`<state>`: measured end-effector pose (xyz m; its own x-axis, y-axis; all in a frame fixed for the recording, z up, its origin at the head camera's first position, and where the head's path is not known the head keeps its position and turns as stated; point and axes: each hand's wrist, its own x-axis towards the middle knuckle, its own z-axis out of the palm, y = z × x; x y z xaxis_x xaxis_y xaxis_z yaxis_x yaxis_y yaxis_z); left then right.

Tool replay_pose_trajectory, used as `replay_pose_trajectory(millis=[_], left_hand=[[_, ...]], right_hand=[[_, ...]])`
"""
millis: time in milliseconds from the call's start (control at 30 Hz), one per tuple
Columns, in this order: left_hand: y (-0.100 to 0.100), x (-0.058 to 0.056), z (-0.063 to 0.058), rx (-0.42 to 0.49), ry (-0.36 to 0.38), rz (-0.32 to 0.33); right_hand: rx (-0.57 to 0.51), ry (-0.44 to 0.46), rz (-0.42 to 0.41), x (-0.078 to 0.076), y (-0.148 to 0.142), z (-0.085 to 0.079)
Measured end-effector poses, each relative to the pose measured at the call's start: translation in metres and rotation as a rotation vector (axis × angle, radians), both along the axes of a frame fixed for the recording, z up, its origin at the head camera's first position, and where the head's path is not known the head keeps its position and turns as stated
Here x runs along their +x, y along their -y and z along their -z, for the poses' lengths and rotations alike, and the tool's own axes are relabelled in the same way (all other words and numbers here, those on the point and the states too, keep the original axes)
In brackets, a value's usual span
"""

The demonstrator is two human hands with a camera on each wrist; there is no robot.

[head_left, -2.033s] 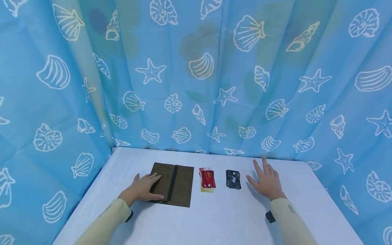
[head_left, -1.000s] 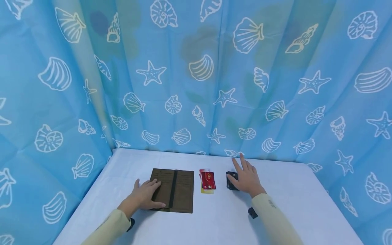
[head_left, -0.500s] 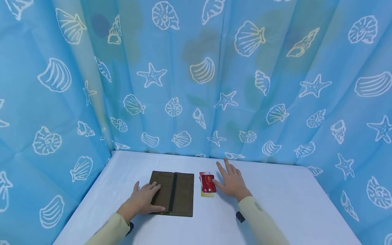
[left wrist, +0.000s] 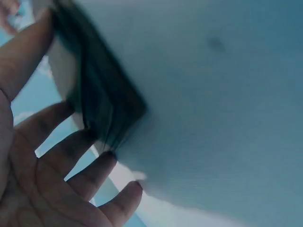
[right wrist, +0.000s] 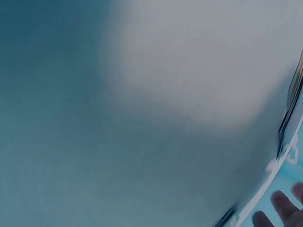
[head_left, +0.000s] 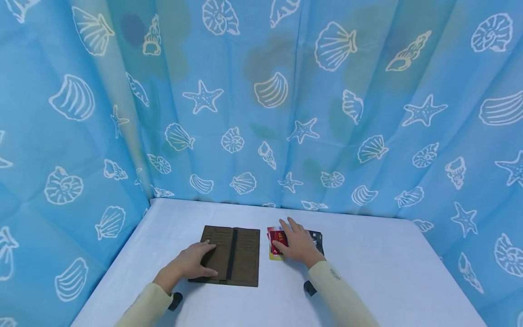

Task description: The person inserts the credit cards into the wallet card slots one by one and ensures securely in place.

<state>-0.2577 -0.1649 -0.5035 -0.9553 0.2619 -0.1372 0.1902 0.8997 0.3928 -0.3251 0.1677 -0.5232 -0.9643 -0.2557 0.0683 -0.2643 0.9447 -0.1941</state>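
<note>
An open brown wallet (head_left: 247,256) lies on the table, a dark strap (head_left: 232,254) running down its middle. My left hand (head_left: 192,262) rests on its left part, thumb near the front edge and fingers spread over the panel. The left wrist view shows those fingertips along the dark wallet's edge (left wrist: 109,85). My right hand (head_left: 298,244) lies over the right side of a small stack of red and yellow cards (head_left: 278,235), fingers extended, thumb on the top red card. A stack of black cards (head_left: 318,240) shows partly behind that hand.
A white-covered table (head_left: 367,263) carries everything. Blue curtains (head_left: 245,113) with white shell prints close it in at the back and sides. A small black device (head_left: 309,288) sits under the right wrist, another (head_left: 175,301) under the left.
My right hand has moved left from beside the black cards, across them, onto the red cards. My left hand stays on the wallet with only a slight shift.
</note>
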Motion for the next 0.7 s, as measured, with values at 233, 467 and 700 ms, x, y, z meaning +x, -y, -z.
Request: replay_pose_trajectory(millis=[233,467,700], left_hand=[[0.006,-0.009,-0.003,0.12,0.008,-0.016],[0.014,-0.012,-0.004,0.145,0.003,0.0],[0.008,-0.01,-0.001,0.142,-0.012,-0.033]], right_hand=[[-0.143,0.064,0.023,0.003,0.007,0.001],[-0.251,0.137,0.042,-0.002,0.007,0.005],[-0.241,0.152,0.066,-0.003,0.004,0.005]])
